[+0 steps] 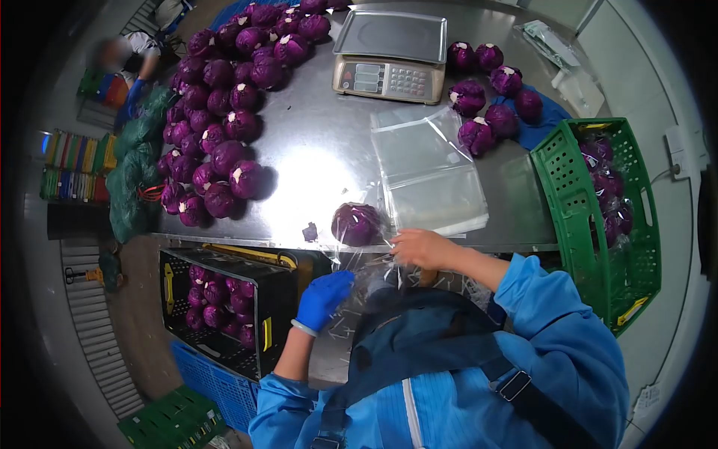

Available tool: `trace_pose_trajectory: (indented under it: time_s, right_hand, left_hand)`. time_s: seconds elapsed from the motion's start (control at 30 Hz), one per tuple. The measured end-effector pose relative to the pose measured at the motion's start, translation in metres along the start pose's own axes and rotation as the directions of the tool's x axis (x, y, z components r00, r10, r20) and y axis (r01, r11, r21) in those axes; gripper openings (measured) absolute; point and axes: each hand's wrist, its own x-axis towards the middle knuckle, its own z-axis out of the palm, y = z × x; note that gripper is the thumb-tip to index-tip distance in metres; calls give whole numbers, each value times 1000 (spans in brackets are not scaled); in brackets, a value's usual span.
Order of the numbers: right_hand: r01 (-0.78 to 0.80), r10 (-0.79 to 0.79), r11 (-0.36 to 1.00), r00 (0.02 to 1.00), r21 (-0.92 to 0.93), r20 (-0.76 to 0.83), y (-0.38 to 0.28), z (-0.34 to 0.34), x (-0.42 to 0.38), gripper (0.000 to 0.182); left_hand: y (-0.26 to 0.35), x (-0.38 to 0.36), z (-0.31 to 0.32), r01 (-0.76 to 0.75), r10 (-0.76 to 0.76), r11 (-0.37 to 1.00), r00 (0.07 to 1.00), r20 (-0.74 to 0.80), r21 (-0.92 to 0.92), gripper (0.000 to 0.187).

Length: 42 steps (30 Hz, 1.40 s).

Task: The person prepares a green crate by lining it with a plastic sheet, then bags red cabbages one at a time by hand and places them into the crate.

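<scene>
A red cabbage (356,224) sits at the table's front edge inside a clear plastic bag (368,263), whose loose end hangs over the edge towards me. My right hand (423,249), bare, pinches the film just right of the cabbage. In a blue glove, my left hand (324,301) is closed on the film below and left of the cabbage; its fingertips are partly hidden. Flat clear bags (434,172) lie stacked beyond my right hand. A small dark leaf scrap (310,232) rests left of the cabbage.
Loose red cabbages (224,157) crowd the table's left side. A weighing scale (390,56) stands at the back, with more cabbages (502,120) to its right. A green crate (576,217) holds bagged cabbages; a black crate (258,314) holds loose ones. Another person (138,60) is at far left.
</scene>
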Motion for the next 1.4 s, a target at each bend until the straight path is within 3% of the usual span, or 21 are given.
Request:
trace_pose_trajectory:
  time_s: [0.03, 0.07, 0.13, 0.23, 0.27, 0.33, 0.37, 0.43, 0.5, 0.53, 0.57, 0.63, 0.73, 0.83, 0.87, 0.97, 1.07, 1.17, 1.23, 1.3, 1.4]
  right_hand:
    - [-104, 104, 979, 995, 175, 9, 11, 1, 1, 26]
    - [-352, 372, 826, 927, 439, 44, 0, -17, 13, 30]
    - [-489, 608, 457, 782, 743, 141, 5, -27, 34, 34]
    - [-546, 788, 70, 543, 835, 289, 17, -26, 52, 40]
    - [-561, 829, -8, 460, 828, 319, 22, -24, 52, 40]
    - [-595, 879, -127, 302, 794, 368, 22, -27, 50, 35]
    - [-659, 939, 260, 343, 706, -25, 14, -31, 52, 31]
    - [-662, 536, 744, 513, 88, -670, -9, -36, 60, 25]
    - [-555, 534, 825, 827, -106, -178, -38, -46, 78, 36]
    - [-280, 271, 926, 960, -252, -70, -48, -49, 99, 46]
    - [22, 7, 928, 997, -373, 76, -55, -48, 119, 56]
    - [-117, 257, 883, 931, -454, 260, -36, -38, 121, 78]
    - [-118, 213, 936, 940, -333, 265, -5, -20, 117, 81]
    - [-132, 243, 927, 924, -351, 294, -9, -24, 118, 78]
    - [-135, 243, 925, 929, -356, 278, -8, -25, 119, 78]
    - [-163, 252, 930, 935, -329, 250, -10, -21, 119, 79]
    - [-381, 389, 921, 898, -80, 205, 17, -24, 123, 80]
    - [-723, 709, 454, 647, 522, 280, 47, -20, 112, 80]
    - [-666, 814, -41, 410, 745, 412, 53, -21, 104, 75]
    - [-490, 669, -230, 548, 841, 502, 48, -33, 88, 67]
    - [-151, 675, -324, 655, 934, 340, 11, -74, 66, 72]
  left_hand:
    - [-6, 3, -3, 128, -137, 958, 990, -19, -258, 31]
    - [-13, 7, -4, 234, -272, 834, 962, -4, -500, 32]
    - [-25, 24, -11, 314, -432, 460, 896, 99, -830, 43]
    - [-54, 58, -14, 517, -480, 0, 751, 454, -856, 48]
    - [-120, 45, 34, 491, -429, -81, 768, 475, -867, 43]
    - [-106, 52, 39, 345, -441, -472, 705, 556, -811, 42]
    - [-104, 54, 39, 311, -415, -564, 694, 588, -765, 43]
    - [-98, 51, 37, 399, -405, -512, 669, 623, -761, 56]
    - [-104, 49, 51, 373, -349, -555, 708, 614, -744, 52]
    - [-102, 56, 50, 352, -157, -650, 804, 573, -673, 51]
    - [-106, 55, 54, 360, -114, -663, 818, 564, -657, 47]
    - [-128, 43, 74, 454, -202, -442, 790, 579, -774, 40]
    - [-186, 29, 105, 417, -313, 539, 906, 285, -732, 32]
    - [-171, 36, 71, 294, -858, 89, 507, 76, -952, 32]
    - [-129, 58, 37, 205, -794, 348, 584, -171, -915, 38]
    - [-97, 98, 32, 216, -289, 828, 955, -64, -517, 52]
    - [-121, 122, 63, 443, -245, 290, 891, 382, -848, 58]
    - [-143, 139, 36, 626, -240, -391, 638, 732, -674, 63]
    - [-135, 144, 12, 662, -263, -77, 707, 656, -745, 59]
    - [-131, 141, 12, 591, -306, 306, 803, 510, -746, 49]
    - [-40, 166, -18, 489, -528, 426, 817, 230, -761, 46]
